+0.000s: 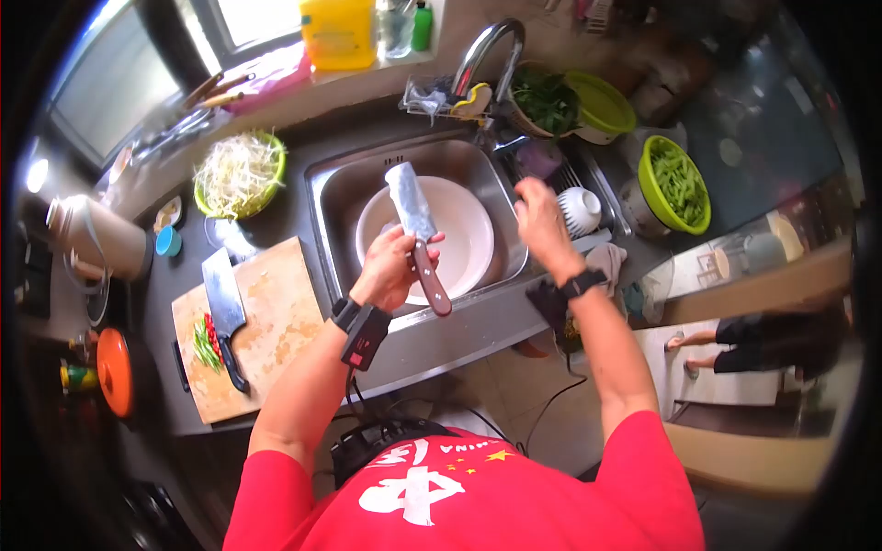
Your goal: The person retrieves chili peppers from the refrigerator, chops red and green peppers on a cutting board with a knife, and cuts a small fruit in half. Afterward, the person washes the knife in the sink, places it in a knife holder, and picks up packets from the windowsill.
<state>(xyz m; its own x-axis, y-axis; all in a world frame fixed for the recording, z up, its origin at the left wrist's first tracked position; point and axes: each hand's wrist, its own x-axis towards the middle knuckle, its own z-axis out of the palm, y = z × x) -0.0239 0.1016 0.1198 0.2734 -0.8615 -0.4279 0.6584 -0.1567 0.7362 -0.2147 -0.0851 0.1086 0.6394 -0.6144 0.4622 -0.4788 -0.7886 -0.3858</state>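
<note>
Over the sink my left hand (388, 268) is closed around a cleaver (423, 253) where blade and handle meet. Its whitish, shiny blade points up and away, and the brown wooden handle tilts toward me. Below it, a pale round basin (473, 220) sits inside the steel sink (335, 184). My right hand (547, 225) is raised past the sink's right edge, beside a white ridged bowl (579, 211). Its fingers are loosely bent and apart, with nothing visible in them. A second cleaver (220, 294) lies on the wooden cutting board (285, 303) next to sliced green and red peppers (208, 342).
A green basket of bean sprouts (241, 174) stands behind the board. The curved faucet (491, 50) rises behind the sink. At right are a green basin of cut green vegetables (675, 184) and leafy greens (547, 99). A person's legs (707, 349) show at far right.
</note>
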